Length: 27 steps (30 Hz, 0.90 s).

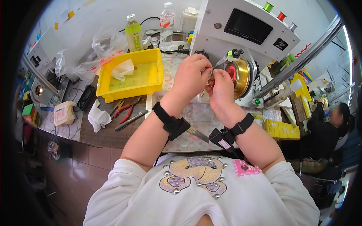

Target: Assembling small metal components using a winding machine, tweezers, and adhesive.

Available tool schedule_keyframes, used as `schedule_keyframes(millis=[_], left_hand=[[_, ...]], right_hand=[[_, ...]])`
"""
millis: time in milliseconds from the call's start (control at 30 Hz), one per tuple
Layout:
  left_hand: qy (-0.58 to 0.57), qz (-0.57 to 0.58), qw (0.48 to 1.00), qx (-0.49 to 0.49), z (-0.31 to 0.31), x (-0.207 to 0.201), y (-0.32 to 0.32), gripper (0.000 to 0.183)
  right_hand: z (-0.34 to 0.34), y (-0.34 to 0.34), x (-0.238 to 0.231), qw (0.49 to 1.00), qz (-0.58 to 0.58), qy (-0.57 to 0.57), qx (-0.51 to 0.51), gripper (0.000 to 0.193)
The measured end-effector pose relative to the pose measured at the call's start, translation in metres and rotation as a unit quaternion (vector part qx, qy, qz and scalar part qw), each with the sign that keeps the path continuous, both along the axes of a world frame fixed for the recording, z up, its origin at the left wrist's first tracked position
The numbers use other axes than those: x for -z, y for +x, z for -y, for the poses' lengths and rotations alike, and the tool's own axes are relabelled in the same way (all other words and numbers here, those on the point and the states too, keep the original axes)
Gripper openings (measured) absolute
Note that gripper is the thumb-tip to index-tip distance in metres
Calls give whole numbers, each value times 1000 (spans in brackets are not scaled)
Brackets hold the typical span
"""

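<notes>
My left hand (193,75) and my right hand (222,89) meet in front of a white machine (211,28). Both hands are closed, with thumbs and fingertips pinched close together around something tiny near the end of a thin metal guide. What they pinch is too small to name. Just right of my fingertips is a large gold spool (242,77) with a red centre, mounted on the machine. Above the spool sits a small black-and-green knob (235,53). My left palm and the inner fingers of both hands are hidden.
Left of my arms stand a yellow tray (130,92) with a tissue, red-handled pliers (126,113) and a dark pen-like tool (132,120). Behind are a green drink bottle (133,34) and a water bottle (166,26). A yellow block (281,130) lies right; another person (328,124) sits beyond.
</notes>
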<state>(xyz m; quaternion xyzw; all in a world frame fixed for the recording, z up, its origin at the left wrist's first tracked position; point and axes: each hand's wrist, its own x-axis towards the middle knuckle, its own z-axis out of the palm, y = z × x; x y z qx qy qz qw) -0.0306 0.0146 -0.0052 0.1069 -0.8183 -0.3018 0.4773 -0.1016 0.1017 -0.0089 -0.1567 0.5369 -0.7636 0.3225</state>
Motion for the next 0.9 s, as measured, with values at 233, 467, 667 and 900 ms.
schedule_keyframes(millis=[233,467,667,900], left_hand=[[-76,-25,995,59,-16,6,4,8],[-86,10,996,10,-15,16,12,10],[-71,39,997,2,-24,13,8,7],[-147,36,987,-56,-23,14,8,12]], right_hand=[[-37,-2,4,997,41,-16,-60,7],[-67,-17,-4,954,76,83,-276,16],[-172,-105,-45,943,-301,139,9,5],[-228,-245,-29,740,-509,236,372,42]])
